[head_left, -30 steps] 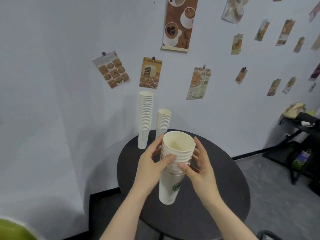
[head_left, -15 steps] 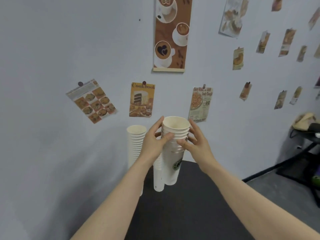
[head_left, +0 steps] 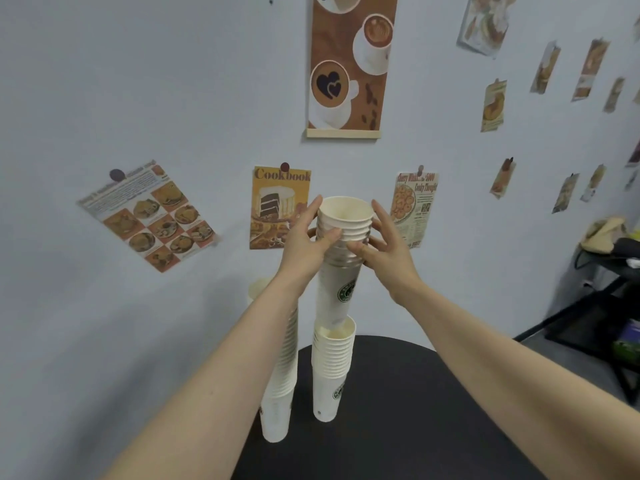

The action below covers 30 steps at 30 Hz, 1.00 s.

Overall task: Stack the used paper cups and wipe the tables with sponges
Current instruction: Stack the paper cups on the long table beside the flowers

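- Both forearms reach forward over the dark round table (head_left: 433, 410).
- The left hand (head_left: 304, 240) and right hand (head_left: 384, 247) curl round the rims of a nested batch of cups (head_left: 341, 268), which has risen from over the table.
- Below the hands, its base now dips into the short stack (head_left: 330, 368); merging looks under way.
- Under the left forearm stands the taller stack (head_left: 277, 403).
- No sponge shows.

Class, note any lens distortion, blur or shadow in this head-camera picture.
Head view: wide-angle lens bows the forearms outward; rims of the held stack of white paper cups look slightly blurred; soft shadow on the pale blue wall left of the round black table.
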Each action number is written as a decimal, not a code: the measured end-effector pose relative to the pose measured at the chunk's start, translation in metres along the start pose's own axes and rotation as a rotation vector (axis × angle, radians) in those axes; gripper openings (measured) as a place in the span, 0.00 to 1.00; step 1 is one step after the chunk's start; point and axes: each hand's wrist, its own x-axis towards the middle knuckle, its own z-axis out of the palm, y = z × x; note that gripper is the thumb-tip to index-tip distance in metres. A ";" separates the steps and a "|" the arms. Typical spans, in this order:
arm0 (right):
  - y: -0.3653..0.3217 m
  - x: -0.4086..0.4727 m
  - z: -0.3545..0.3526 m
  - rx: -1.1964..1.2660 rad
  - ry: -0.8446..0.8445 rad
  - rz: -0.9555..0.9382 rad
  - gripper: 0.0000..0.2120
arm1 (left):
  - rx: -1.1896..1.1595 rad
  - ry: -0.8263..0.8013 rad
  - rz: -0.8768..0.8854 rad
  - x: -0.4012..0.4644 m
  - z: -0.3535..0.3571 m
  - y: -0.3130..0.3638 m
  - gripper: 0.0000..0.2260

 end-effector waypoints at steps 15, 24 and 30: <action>0.062 0.017 -0.006 -0.119 0.047 0.081 0.36 | 0.083 -0.014 -0.043 0.016 0.017 -0.062 0.27; 0.097 0.007 -0.014 -0.127 0.026 0.197 0.35 | 0.163 -0.024 -0.186 0.010 0.029 -0.098 0.26; 0.128 -0.017 -0.014 -0.129 -0.017 0.320 0.35 | 0.164 -0.061 -0.318 -0.016 0.036 -0.124 0.26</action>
